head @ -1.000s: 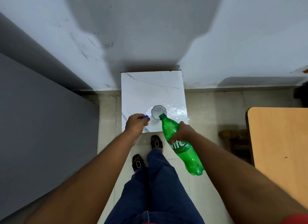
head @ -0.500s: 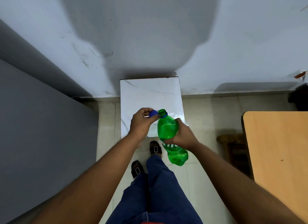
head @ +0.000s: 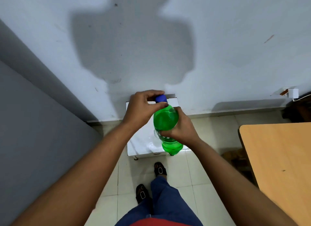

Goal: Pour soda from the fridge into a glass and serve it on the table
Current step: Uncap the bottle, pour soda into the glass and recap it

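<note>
right hand (head: 179, 128) gripping green bottle (head: 165, 119), left hand (head: 143, 108) pinching blue cap (head: 161, 98)

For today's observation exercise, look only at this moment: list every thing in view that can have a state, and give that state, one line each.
green soda bottle: upright, held above the small white table, blue cap on its mouth.
blue cap: on the bottle neck, pinched by fingers.
left hand: closed on the cap.
right hand: wrapped round the bottle's middle.
small white table: wet patch near its front edge.
glass: hidden, cannot tell.
</note>
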